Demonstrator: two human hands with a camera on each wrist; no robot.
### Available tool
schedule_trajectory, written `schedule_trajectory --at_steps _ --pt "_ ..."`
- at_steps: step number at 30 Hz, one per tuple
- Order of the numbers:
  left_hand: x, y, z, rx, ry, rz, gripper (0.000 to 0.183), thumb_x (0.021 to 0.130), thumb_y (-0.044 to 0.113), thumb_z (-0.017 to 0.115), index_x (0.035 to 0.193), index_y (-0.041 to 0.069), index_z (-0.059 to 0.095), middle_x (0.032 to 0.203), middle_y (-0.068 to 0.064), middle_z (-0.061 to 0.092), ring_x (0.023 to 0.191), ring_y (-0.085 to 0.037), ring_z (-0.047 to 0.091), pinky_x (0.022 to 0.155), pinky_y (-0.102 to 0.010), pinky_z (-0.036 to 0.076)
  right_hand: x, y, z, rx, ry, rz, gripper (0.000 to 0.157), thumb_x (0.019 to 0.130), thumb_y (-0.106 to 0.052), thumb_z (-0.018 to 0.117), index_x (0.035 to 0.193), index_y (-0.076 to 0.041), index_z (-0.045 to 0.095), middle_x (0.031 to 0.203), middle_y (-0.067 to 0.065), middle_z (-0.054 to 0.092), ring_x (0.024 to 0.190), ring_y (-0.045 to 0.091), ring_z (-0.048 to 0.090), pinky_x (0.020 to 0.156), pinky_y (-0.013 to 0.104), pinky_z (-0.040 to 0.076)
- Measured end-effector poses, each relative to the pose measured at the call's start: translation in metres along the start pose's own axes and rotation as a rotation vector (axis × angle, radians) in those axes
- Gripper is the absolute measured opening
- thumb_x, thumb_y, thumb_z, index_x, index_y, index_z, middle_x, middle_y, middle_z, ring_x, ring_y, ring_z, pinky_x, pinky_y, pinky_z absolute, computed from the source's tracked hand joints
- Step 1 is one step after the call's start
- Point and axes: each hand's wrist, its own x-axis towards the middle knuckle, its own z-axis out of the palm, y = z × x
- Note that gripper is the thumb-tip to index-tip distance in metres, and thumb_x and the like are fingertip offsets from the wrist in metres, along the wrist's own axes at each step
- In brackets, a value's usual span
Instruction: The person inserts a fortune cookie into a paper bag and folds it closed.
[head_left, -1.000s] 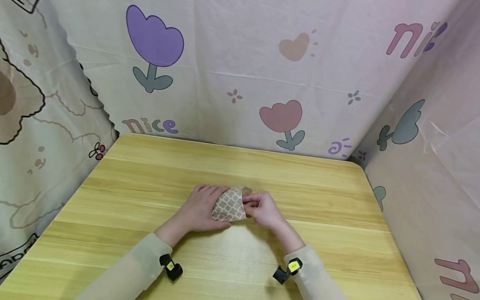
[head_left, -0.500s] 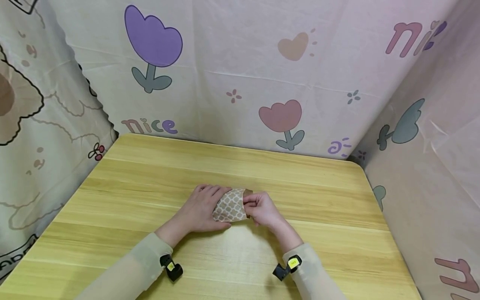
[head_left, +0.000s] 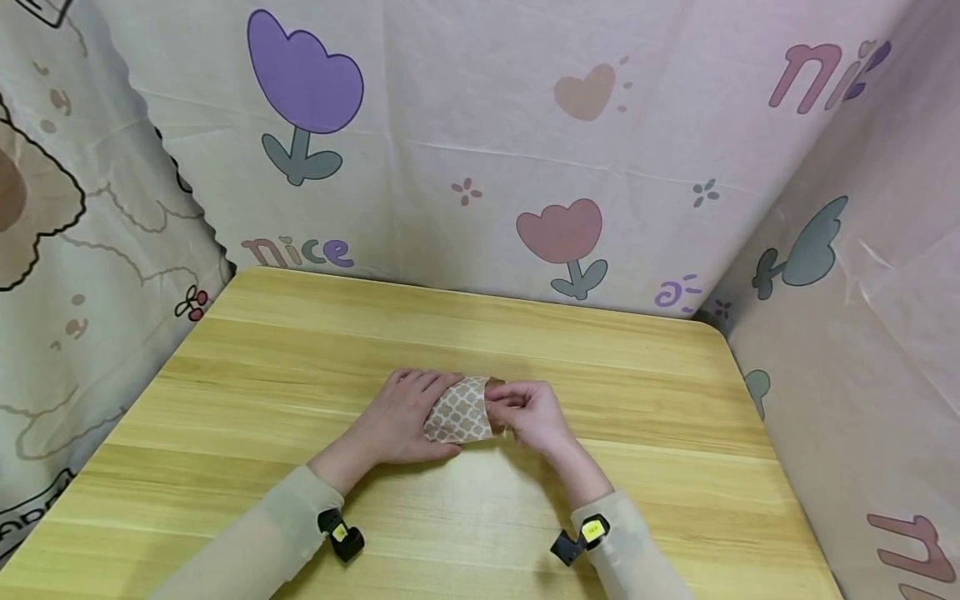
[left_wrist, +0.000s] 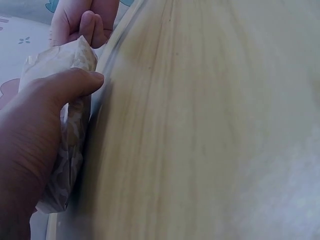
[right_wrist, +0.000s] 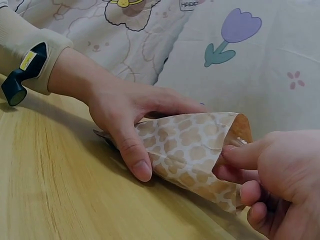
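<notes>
A small paper bag (head_left: 457, 410), brown with a white lattice pattern, lies on its side on the wooden table. My left hand (head_left: 408, 417) grips its closed end, the thumb (right_wrist: 135, 155) along the near side and the fingers over the far side. The bag's mouth (right_wrist: 240, 125) gapes to the right. Thumb and forefinger of my right hand (head_left: 528, 414) reach into this mouth, the other fingers curled outside. Small white tips (right_wrist: 241, 140) show inside, beside those fingers. Whether the right fingertips pinch anything, I cannot tell.
The wooden table (head_left: 337, 333) has a rounded far edge. Behind it hangs a printed cloth (head_left: 450, 125) with tulips and letters, and more cloth (head_left: 862, 333) closes off both sides. Each sleeve carries a black wrist camera (head_left: 347, 540).
My right hand has shifted a little to the right and turned slightly, its fingertips still in the bag's mouth. The left hand and the bag stay nearly in place.
</notes>
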Motion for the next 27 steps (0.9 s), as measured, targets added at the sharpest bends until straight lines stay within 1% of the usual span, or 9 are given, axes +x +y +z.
schedule_trajectory --at_steps 8,15,19,23,27 --pt "0.001 0.0 0.001 0.013 0.002 0.029 0.104 0.075 0.08 0.075 0.156 0.02 0.049 0.136 -0.005 0.063 0.12 -0.027 0.058 0.11 -0.054 0.042 0.002 0.002 0.005 -0.016 -0.017 -0.047 0.017 0.094 0.002 0.075 0.11 0.007 0.078 0.086 0.013 0.078 0.04 0.01 0.048 0.035 0.022 0.041" --pt "0.002 0.0 0.003 0.017 0.007 0.04 0.103 0.074 0.079 0.076 0.155 0.022 0.049 0.134 -0.003 0.063 0.118 -0.026 0.058 0.109 -0.055 0.042 0.003 0.003 0.008 -0.032 -0.043 -0.052 0.018 0.094 0.006 0.071 0.111 0.009 0.078 0.079 0.016 0.075 0.039 0.01 0.048 0.036 0.022 0.041" --pt "0.003 0.002 0.002 0.011 -0.002 0.048 0.103 0.075 0.079 0.076 0.156 0.024 0.047 0.134 -0.002 0.063 0.119 -0.026 0.058 0.11 -0.055 0.041 0.004 0.004 0.008 -0.023 -0.057 -0.054 0.018 0.095 0.006 0.069 0.11 0.009 0.077 0.074 0.014 0.072 0.038 0.01 0.048 0.035 0.022 0.04" --pt "0.004 0.004 0.001 -0.006 -0.005 0.061 0.102 0.074 0.075 0.079 0.156 0.023 0.048 0.134 -0.003 0.063 0.119 -0.026 0.058 0.11 -0.054 0.041 0.004 0.003 0.01 -0.012 -0.073 -0.062 0.017 0.094 0.008 0.067 0.107 0.009 0.078 0.068 0.014 0.068 0.036 0.01 0.046 0.035 0.022 0.039" --pt "0.006 0.005 0.0 -0.007 -0.014 0.06 0.101 0.074 0.074 0.08 0.155 0.023 0.049 0.133 -0.003 0.063 0.119 -0.027 0.058 0.111 -0.054 0.041 0.004 0.002 0.011 -0.022 -0.076 -0.063 0.016 0.092 0.01 0.065 0.102 0.009 0.078 0.065 0.015 0.066 0.035 0.01 0.045 0.033 0.022 0.038"
